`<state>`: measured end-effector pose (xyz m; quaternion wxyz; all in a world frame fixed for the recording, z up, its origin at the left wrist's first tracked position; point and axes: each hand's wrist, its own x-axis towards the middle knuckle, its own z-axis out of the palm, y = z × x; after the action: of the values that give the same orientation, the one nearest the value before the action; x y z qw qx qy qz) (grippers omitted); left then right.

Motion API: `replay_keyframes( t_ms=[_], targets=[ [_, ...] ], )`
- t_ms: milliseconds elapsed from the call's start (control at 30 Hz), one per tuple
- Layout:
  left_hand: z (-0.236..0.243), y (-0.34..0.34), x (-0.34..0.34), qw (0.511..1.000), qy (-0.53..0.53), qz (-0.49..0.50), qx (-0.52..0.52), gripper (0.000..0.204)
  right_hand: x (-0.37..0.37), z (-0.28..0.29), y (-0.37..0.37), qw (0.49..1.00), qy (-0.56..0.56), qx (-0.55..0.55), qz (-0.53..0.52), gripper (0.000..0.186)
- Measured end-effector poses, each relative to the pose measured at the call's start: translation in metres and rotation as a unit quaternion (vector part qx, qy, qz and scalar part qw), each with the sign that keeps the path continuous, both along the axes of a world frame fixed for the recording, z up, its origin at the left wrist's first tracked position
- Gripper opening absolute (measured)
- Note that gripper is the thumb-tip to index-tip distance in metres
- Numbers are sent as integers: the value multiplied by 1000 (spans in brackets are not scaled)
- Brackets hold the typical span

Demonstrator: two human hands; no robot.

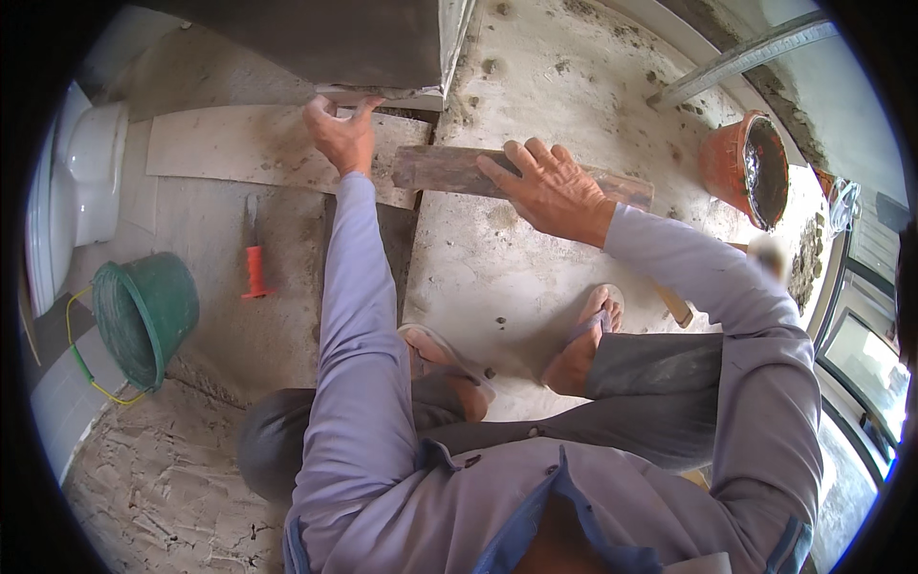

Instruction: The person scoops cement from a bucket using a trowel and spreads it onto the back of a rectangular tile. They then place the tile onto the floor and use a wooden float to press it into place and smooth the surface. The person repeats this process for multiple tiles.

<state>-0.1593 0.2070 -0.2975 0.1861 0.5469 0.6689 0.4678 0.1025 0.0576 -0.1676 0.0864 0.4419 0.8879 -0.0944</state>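
Note:
My left hand (342,134) is at the lower edge of a dark upright panel (373,43), its thumb and fingers bent around a thin pale strip (349,96) there. Part of that strip is hidden by the fingers. Further right, my right hand (550,187) grips a worn wooden board (445,170), which lies crosswise over the floor slabs. Its thumb points left along the wood and its fingers reach over the far edge. Below the left hand, a long pale curved board (229,143) extends to the left.
An orange bucket (724,158) with wet dark contents stands at the right. On the left are a green bucket (167,306), a red-handled tool (254,270) and a white toilet (96,172). A wooden handle (675,304) lies near my right foot. Rough mortar (172,478) covers the lower left.

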Motion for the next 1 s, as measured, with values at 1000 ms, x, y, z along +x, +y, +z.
replay_keyframes(
  t_ms=[1000],
  targets=[
    [4, -3, 5, 1000, 6, -1, -25, 77, -3, 8, 13, 988, 23, -81, -128, 61]
  ],
)
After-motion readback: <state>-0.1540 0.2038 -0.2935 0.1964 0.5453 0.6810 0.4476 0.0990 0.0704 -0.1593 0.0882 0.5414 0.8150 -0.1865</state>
